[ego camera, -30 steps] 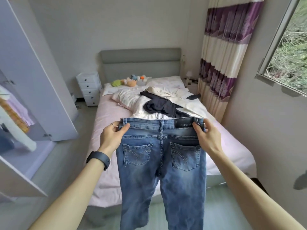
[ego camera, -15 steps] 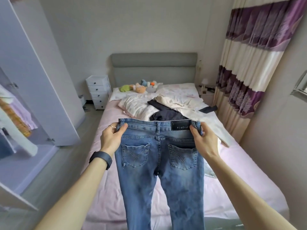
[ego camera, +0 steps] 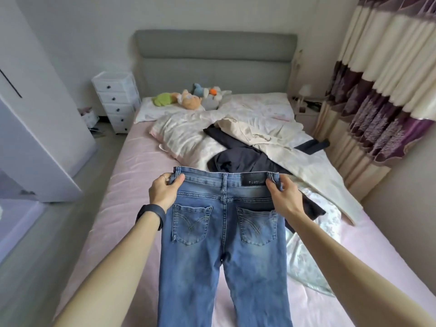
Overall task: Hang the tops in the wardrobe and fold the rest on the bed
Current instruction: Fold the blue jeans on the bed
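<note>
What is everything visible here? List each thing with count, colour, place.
jeans: one, blue, held above the bed
bed: one, pink sheet, centre
dark garment: one, navy-black, mid-bed
cream garment: one, cream, overlapping the dark garment
plush toys: several, mixed colours, at the bed's far end
drawer unit: one, white, left of bed
curtain: one, purple and cream, right
wardrobe door: one, white, left
wristband: one, black, left wrist
left hand: one, grips jeans waistband
right hand: one, grips jeans waistband

White drawer unit (ego camera: 115, 102), striped curtain (ego camera: 377, 90) (purple, cream), pale walls (ego camera: 94, 31) — grey floor (ego camera: 70, 223)
</note>
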The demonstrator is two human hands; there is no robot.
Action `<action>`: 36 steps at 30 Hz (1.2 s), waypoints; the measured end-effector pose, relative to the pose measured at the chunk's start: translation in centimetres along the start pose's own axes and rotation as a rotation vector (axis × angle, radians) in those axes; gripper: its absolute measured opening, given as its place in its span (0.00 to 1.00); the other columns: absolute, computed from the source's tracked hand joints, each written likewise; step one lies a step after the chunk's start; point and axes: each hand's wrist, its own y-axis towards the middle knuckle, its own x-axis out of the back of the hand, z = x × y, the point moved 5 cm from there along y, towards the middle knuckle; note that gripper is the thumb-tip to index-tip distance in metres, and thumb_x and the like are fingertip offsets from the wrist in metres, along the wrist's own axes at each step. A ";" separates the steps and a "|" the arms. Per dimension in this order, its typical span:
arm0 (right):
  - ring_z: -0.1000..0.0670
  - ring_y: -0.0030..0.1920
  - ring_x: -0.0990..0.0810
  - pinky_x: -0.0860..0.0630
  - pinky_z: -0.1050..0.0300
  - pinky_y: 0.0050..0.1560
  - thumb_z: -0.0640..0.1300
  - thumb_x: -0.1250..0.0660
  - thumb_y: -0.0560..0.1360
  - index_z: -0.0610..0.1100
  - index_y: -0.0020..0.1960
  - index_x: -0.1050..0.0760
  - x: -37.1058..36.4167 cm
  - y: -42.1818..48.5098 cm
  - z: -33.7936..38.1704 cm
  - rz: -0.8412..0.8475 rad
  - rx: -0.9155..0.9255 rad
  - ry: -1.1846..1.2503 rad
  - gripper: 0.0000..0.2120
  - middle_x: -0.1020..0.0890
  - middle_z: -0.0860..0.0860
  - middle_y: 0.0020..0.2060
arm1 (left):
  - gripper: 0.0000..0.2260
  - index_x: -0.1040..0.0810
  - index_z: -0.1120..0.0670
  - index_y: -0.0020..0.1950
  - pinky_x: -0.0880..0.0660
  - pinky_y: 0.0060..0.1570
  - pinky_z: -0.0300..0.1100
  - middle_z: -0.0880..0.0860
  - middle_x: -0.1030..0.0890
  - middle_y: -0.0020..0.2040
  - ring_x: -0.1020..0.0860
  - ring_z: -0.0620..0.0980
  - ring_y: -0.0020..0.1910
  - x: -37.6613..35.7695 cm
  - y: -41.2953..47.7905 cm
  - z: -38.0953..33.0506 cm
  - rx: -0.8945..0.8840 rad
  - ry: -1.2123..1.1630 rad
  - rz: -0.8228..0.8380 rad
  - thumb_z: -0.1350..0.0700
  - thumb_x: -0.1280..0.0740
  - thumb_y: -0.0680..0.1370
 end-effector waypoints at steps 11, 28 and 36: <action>0.45 0.48 0.20 0.24 0.50 0.50 0.60 0.34 0.77 0.49 0.53 0.23 -19.6 17.7 -16.9 0.134 -0.221 -0.223 0.15 0.18 0.54 0.41 | 0.18 0.33 0.48 0.33 0.35 0.26 0.37 0.44 0.31 0.30 0.32 0.44 0.29 -16.9 19.2 19.8 0.162 0.140 0.061 0.46 0.30 0.78; 0.38 0.64 0.25 0.26 0.47 0.61 0.61 0.34 0.78 0.40 0.73 0.35 -26.9 19.2 -30.7 0.570 -0.302 -0.616 0.32 0.26 0.40 0.65 | 0.29 0.24 0.53 0.68 0.27 0.61 0.60 0.59 0.29 0.71 0.27 0.61 0.64 -32.6 -6.8 25.9 -0.142 0.610 0.102 0.44 0.25 0.70; 0.40 0.58 0.21 0.25 0.52 0.52 0.54 0.31 0.78 0.44 0.70 0.32 -25.8 17.5 -32.5 0.618 -0.223 -0.439 0.26 0.20 0.46 0.56 | 0.38 0.36 0.51 0.77 0.39 0.69 0.68 0.56 0.40 0.78 0.41 0.62 0.77 -39.6 -20.5 27.2 0.364 0.739 0.375 0.32 0.34 0.73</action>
